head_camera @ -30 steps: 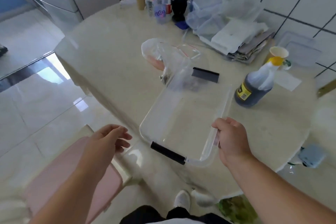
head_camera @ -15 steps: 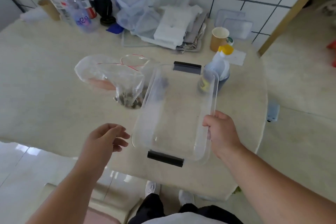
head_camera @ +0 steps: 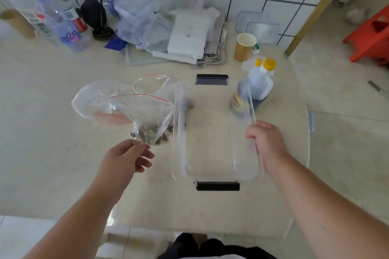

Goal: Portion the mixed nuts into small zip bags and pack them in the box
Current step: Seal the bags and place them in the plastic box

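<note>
Head view over a pale counter (head_camera: 52, 111) set against a white tiled wall. The right hand (head_camera: 266, 145) grips the right rim of a clear plastic box (head_camera: 212, 139) with its fingers curled round the edge; whether the box rests on the counter or is held just above it cannot be told. The box is open-topped, with 2 black handle clips, 1 at its far end (head_camera: 212, 79) and 1 at its near end (head_camera: 217, 185). The left hand (head_camera: 126, 157) holds nothing, its fingers loosely curled, just left of the box's near-left corner and just below a clear zip bag (head_camera: 134, 109) with a red seal line. This bag lies against the box's left wall and holds mixed nuts (head_camera: 153, 134) gathered at its lower end. Beyond the box's right side stands a dark sauce bottle (head_camera: 253, 88) with a yellow cap, and behind it a paper cup (head_camera: 245, 46). Water bottles (head_camera: 61, 21) and stacked plastic containers (head_camera: 139, 17) line the wall.
</note>
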Motion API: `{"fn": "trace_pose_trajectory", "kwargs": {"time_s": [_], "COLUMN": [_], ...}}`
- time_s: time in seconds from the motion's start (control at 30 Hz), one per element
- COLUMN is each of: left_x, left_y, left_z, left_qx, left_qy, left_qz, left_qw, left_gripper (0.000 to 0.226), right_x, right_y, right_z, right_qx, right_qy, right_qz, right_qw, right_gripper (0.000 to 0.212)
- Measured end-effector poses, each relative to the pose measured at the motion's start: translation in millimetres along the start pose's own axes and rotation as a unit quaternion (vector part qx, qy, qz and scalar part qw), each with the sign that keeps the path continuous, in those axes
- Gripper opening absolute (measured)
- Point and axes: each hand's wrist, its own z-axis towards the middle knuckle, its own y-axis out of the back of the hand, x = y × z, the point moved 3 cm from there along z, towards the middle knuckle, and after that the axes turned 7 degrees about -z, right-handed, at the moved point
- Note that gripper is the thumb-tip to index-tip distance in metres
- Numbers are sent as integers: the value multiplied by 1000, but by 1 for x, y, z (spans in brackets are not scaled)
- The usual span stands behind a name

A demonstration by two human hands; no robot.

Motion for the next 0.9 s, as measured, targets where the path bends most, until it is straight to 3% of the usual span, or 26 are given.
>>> {"fn": "trace_pose_trajectory", "kwargs": {"time_s": [0.17,0.27,0.37,0.5,0.7,0.9], "left_x": [-5,-6,-9,-15,-32,-52], "left_y": [-10,-14,-17,-17,-12,6], "left_z": [0,-5,-11,-17,-13,19], "left_qx": [-12,-23,-34,-54,-58,-41], "left_qy": [-9,-25,-41,-49,-66,-74], "left_qz": [2,4,-1,-12,-9,-13], "left_qw": [1000,999,999,997,996,996], "left_gripper": [20,28,28,31,35,29], "right_x": [-2,0,4,25,61,87], "right_y": [3,8,16,22,6,-36], "right_z": [2,3,2,-6,-19,-23], "right_qx": [22,29,-22,-94,-64,-20], "right_qy": [5,29,41,92,170,202], "right_qz": [-23,-78,-119,-147,-152,-147], "right_qw": [999,996,992,980,972,968], "right_gripper": [10,23,33,21,5,5]}}
